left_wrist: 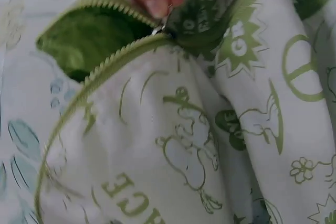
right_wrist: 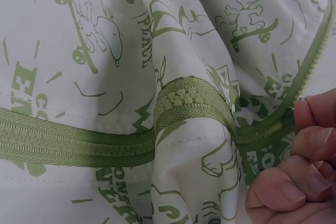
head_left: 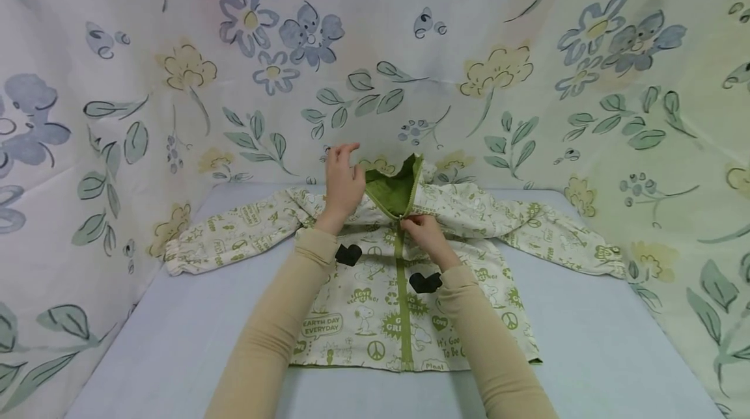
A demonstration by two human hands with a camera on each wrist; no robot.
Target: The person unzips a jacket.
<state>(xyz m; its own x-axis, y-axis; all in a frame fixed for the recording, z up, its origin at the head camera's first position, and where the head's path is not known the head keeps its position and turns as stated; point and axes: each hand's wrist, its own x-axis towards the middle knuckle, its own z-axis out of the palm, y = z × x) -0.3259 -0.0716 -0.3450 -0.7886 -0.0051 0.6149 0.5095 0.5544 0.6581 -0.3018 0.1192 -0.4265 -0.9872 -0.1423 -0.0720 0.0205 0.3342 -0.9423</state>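
Observation:
A white zip-up jacket [head_left: 363, 305] with green cartoon prints lies front side up, sleeves spread to both sides. Its green zipper [right_wrist: 79, 142] is joined from the hem up to the upper chest; above that the collar gapes, baring the green lining [head_left: 394, 192]. Thumb and index finger of my right hand [head_left: 426, 235] pinch the zipper pull at the slider [left_wrist: 159, 30], where the two rows of teeth part. My left hand [head_left: 344, 186] is raised beside the collar's left edge, fingers loosely bent with nothing between them. The left wrist view does not show that hand.
Two black heart-shaped patches [head_left: 349, 255] show on the jacket front, one partly behind the right sleeve cuff. The jacket lies on a pale blue-white table [head_left: 222, 321]. A floral curtain [head_left: 375, 35] hangs behind the table and along both sides.

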